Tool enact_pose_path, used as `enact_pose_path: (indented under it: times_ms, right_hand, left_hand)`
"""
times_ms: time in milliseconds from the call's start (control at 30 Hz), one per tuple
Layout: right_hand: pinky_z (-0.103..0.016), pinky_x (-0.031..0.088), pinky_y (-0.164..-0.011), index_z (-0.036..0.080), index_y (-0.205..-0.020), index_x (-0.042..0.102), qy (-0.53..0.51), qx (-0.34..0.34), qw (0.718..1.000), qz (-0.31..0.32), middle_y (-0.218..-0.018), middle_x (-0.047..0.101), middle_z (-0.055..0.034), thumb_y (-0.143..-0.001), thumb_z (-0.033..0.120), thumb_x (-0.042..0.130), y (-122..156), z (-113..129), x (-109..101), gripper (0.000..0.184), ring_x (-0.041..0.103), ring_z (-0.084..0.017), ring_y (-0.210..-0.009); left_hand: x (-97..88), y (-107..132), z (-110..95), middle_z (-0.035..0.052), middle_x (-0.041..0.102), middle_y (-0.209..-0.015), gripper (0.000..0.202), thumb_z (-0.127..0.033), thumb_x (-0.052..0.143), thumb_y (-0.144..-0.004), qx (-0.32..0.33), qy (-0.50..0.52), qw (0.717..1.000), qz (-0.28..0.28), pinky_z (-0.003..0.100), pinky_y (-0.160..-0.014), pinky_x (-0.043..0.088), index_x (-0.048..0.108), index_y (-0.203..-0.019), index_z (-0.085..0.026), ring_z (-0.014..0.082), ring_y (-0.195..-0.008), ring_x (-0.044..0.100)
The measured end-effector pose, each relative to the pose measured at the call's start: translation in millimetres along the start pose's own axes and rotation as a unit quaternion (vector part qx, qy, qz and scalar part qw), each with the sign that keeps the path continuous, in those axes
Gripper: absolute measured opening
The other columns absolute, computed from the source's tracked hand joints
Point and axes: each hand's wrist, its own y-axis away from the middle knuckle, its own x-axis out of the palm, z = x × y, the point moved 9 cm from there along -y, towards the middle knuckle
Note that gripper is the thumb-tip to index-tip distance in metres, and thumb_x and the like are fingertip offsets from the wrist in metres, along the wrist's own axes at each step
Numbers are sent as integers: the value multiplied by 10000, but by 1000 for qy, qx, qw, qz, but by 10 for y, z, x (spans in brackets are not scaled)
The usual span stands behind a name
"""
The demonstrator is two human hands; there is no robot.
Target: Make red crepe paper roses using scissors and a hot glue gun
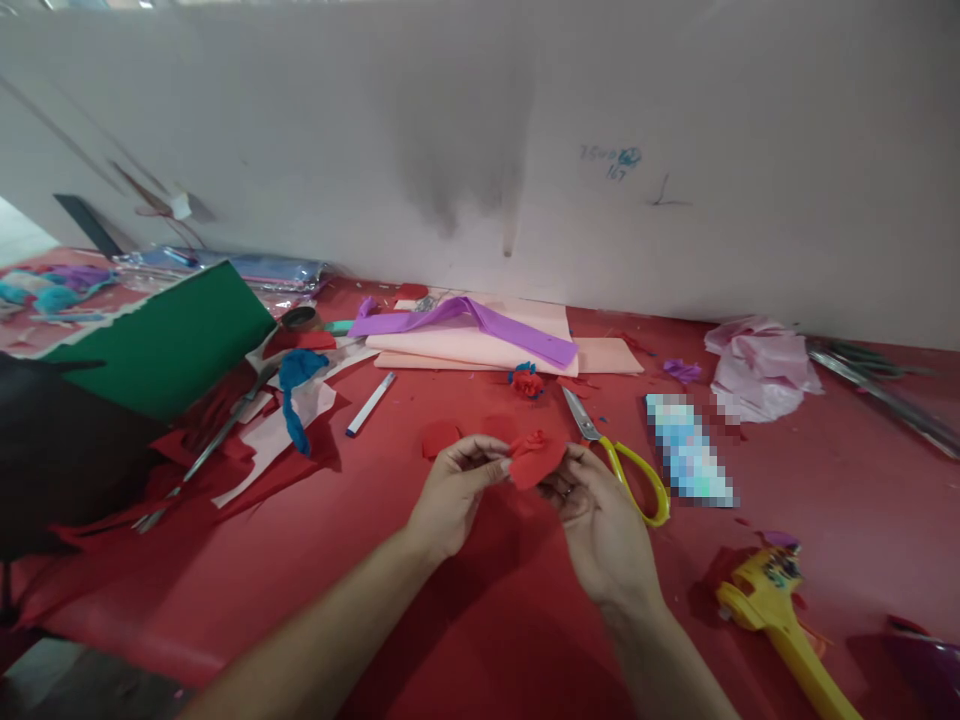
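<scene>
Both my hands meet over the red table, holding a small red paper flower piece [535, 458] between them. My left hand [455, 493] pinches its left edge with thumb and fingertips. My right hand [596, 520] grips its right side, fingers curled under. A red paper circle [440, 438] lies just left of my left hand. Yellow-handled scissors [619, 458] lie right beside my right hand. A small finished red and blue flower [526, 380] sits beyond the hands.
Peach paper sheets [487, 345] with a purple strip [465, 320] lie by the wall. Green paper [169, 335], a white marker [370, 403], blue scraps [298, 385] and metal rods [210, 445] are left. A yellow glue gun [780, 610], pink tissue [757, 365] and a blurred packet [688, 450] are right.
</scene>
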Motion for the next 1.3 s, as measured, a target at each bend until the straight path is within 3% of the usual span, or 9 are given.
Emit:
enact_pose_path:
  times_ms: [200, 467, 600, 800, 967, 1300]
  right_hand:
    - [-288, 480, -753, 268, -802, 721, 60, -4, 995, 74, -807, 710, 26, -675, 156, 704, 30, -48, 127, 171, 627, -163, -792]
    - [-339, 496, -785, 275, -859, 740, 119, -19, 984, 132, -851, 709, -5, -641, 184, 749, 46, -14, 162, 237, 627, -200, -837]
    - [-321, 479, -772, 285, -861, 749, 198, -61, 960, 188, -936, 676, -23, -653, 188, 749, 61, 89, 207, 230, 598, -199, -851]
    - [-309, 448, -737, 310, -847, 761, 274, -111, 920, 259, -881, 591, -33, -690, 236, 726, 158, 246, 356, 177, 541, -194, -828]
    - [-307, 442, -721, 305, -844, 760, 290, -122, 908, 276, -864, 552, -33, -707, 259, 724, 203, 265, 391, 149, 531, -188, -819]
    - [-352, 462, -751, 336, -835, 763, 295, -160, 910, 242, -852, 583, -34, -681, 236, 751, 198, 296, 387, 184, 543, -206, -836]
  left_hand:
    - [88, 26, -21, -25, 616, -683, 191, -145, 788, -602, -6, -3, 999, 41, 188, -635, 431, 652, -737, -151, 64, -625, 549]
    - [160, 56, -49, -29, 624, -682, 282, -130, 782, -623, -14, 14, 995, 99, 187, -630, 430, 603, -837, -166, 65, -616, 557]
    - [199, 80, -35, -29, 611, -645, 312, -117, 801, -582, -60, 22, 990, 124, 177, -584, 417, 606, -822, -156, 60, -571, 542]
    - [293, 150, -25, -3, 634, -665, 312, -108, 798, -571, -101, 15, 976, 194, 185, -593, 437, 631, -830, -156, 80, -583, 567]
    - [328, 178, -49, 8, 630, -693, 249, -125, 783, -607, -84, 6, 973, 215, 180, -611, 437, 642, -810, -158, 81, -620, 569]
    - [306, 154, -87, 6, 612, -690, 191, -162, 772, -645, -39, -24, 978, 203, 184, -611, 422, 653, -795, -164, 79, -616, 552]
